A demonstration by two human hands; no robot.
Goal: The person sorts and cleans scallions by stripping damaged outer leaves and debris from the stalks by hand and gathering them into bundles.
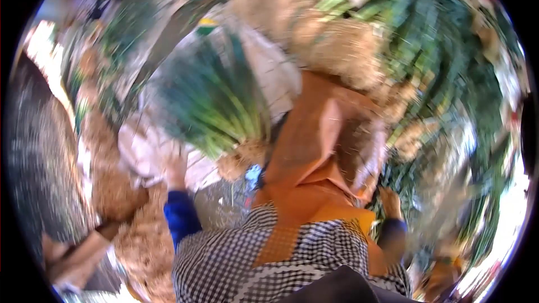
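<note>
My left hand [175, 167] reaches forward from a blue sleeve to the near edge of a whitish sack or sheet [145, 154]. Its fingers are smeared by motion, so I cannot tell whether they grip the sheet. On that sheet lies a bundle of long green onions or leeks [227, 106], leaves fanned away from me and tan roots [242, 157] toward me. My right hand [391, 203] is low beside the orange apron [314, 157] over my lap, close to dark green leaves on the right. Blur hides what its fingers do.
More leafy bundles [435, 50] are heaped at the right. Root clumps [337, 50] pile up at the top middle. Tan roots [109, 174] line the left side, beside a dark rough surface [42, 157]. Wet-looking grey ground [222, 205] shows between my left arm and the apron.
</note>
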